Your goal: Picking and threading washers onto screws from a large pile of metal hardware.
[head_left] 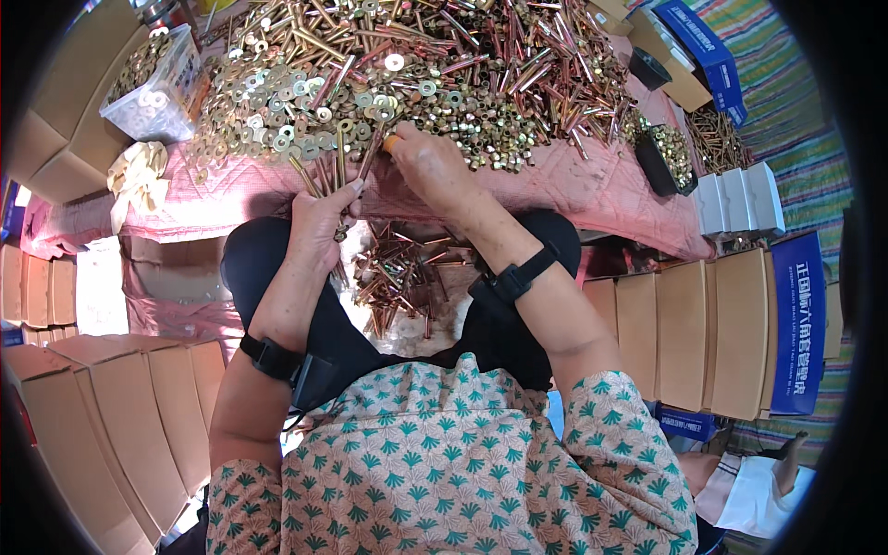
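Note:
My left hand is closed around several long metal anchor bolts, which fan upward from its fingers at the table's near edge. Just right of them, my right hand has its fingers drawn together by the top of a reddish bolt. An orange band shows on one finger. Whatever those fingertips hold is hidden. Behind both hands lie a heap of flat washers on the left and a heap of nuts on the right.
Long bolts and sleeves pile up farther back on the pink cloth. More assembled anchors lie below, between my knees. A clear plastic tub stands left, a black tray of nuts right. Cardboard boxes flank both sides.

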Action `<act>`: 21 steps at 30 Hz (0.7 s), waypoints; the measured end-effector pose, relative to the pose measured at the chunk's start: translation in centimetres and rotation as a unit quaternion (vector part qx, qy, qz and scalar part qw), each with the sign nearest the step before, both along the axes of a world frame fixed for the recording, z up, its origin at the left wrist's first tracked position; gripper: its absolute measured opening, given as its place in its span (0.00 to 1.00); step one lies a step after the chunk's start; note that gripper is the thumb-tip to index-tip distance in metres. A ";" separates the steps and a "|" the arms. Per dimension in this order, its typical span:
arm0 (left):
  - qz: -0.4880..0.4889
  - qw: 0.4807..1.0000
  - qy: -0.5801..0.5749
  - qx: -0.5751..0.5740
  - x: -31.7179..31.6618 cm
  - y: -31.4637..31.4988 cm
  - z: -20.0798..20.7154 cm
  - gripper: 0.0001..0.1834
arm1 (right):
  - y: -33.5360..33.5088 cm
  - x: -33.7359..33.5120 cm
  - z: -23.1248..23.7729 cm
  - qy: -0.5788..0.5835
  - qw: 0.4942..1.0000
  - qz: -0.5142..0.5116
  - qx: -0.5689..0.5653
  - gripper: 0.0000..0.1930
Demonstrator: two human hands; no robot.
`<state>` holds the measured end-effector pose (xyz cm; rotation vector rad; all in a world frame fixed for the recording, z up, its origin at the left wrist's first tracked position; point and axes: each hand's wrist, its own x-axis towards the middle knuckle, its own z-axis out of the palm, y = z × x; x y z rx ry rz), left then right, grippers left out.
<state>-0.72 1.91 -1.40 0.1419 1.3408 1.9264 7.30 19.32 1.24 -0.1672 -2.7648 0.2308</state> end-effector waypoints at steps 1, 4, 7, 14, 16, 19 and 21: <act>0.002 1.000 -0.001 -0.004 0.0 0.0 0.0 0.11 | 0.1 -0.2 -0.1 -0.004 1.000 0.008 -0.013 0.06; -0.005 1.000 -0.024 -0.003 0.0 0.2 0.1 0.11 | 1.1 -0.2 -0.8 0.089 0.994 0.010 -0.054 0.03; -0.009 1.000 -0.015 0.009 0.2 0.3 0.3 0.11 | 1.8 -0.8 -1.1 0.243 0.963 0.050 -0.108 0.05; -0.034 0.999 -0.002 0.026 0.8 0.3 0.8 0.13 | 2.5 0.1 0.0 0.146 0.653 -0.044 -0.741 0.04; -0.043 0.999 0.001 0.020 0.8 0.5 0.9 0.13 | 2.6 0.2 -0.2 0.149 0.611 -0.030 -0.777 0.03; -0.044 0.999 0.016 -0.016 0.5 0.8 0.0 0.12 | 1.9 0.2 -0.4 0.137 0.758 -0.083 -0.632 0.04; -0.043 0.998 0.030 -0.045 0.6 1.2 0.0 0.11 | 1.5 0.1 -0.9 0.129 0.847 -0.075 -0.510 0.06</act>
